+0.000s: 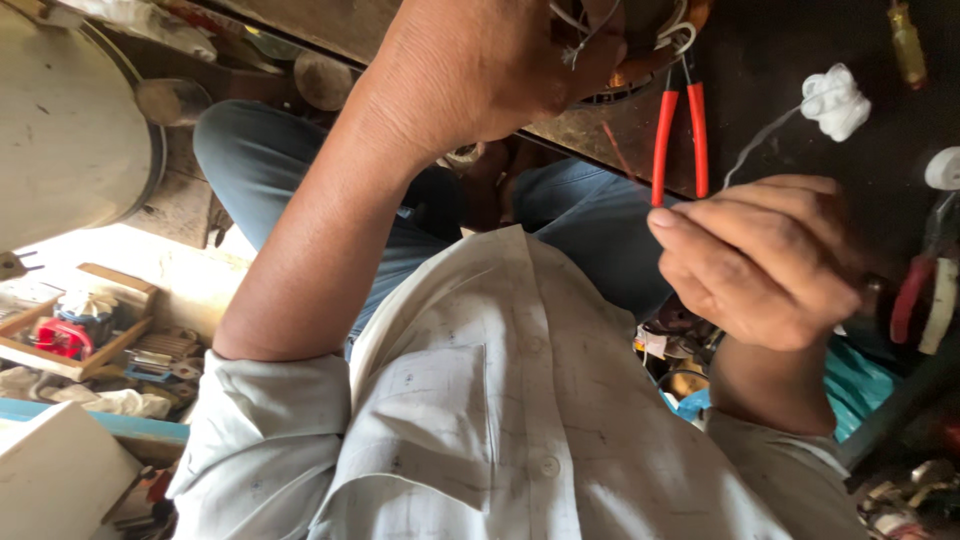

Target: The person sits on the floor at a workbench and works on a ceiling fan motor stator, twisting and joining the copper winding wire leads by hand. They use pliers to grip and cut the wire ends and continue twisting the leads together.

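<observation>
White cord (pixel 835 100) — right hand (pixel 765 260) (pinching), red pliers (pixel 680 140)

We see a dark workbench (pixel 800 60) across the upper right of the frame. Red-handled pliers (pixel 680 140) lie on it near the top centre, a white bundled cord (pixel 835 100) sits further right, and a yellow-handled screwdriver (pixel 907 42) lies at the top right corner.

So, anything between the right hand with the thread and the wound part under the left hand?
Red-handled pliers lie on the bench between them, handles toward the right hand pinching the thread. The left hand covers most of the wound part.
</observation>
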